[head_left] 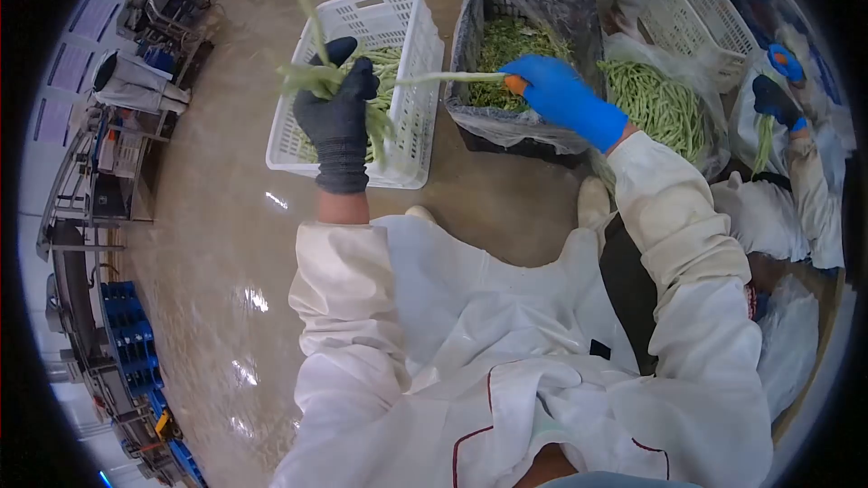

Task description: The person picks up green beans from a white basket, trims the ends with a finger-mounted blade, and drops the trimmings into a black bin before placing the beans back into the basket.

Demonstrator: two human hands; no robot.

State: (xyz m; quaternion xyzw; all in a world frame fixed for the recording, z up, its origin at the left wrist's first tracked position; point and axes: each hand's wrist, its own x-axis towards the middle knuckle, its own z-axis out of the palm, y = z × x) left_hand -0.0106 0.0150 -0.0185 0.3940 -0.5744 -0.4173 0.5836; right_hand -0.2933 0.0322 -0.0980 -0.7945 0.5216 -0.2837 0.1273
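Note:
My left hand (336,117), in a dark knit glove, is closed around several long green beans (312,79) above a white slatted crate (411,117) that holds more beans. From this bunch one long bean (452,77) stretches across to the right. My right hand (565,99), in a blue glove, pinches the far end of that bean, with something orange (515,84) at the fingertips. Below the right hand stands a black crate (466,113) lined with clear plastic and filled with small green trimmings (511,45).
A clear plastic bag of long green beans (655,104) lies to the right. Beyond it is another white crate (692,23). Co-workers' gloved hands (779,101) show at the right and top edges. Machines and racks (99,172) line the left of the wet floor (208,244).

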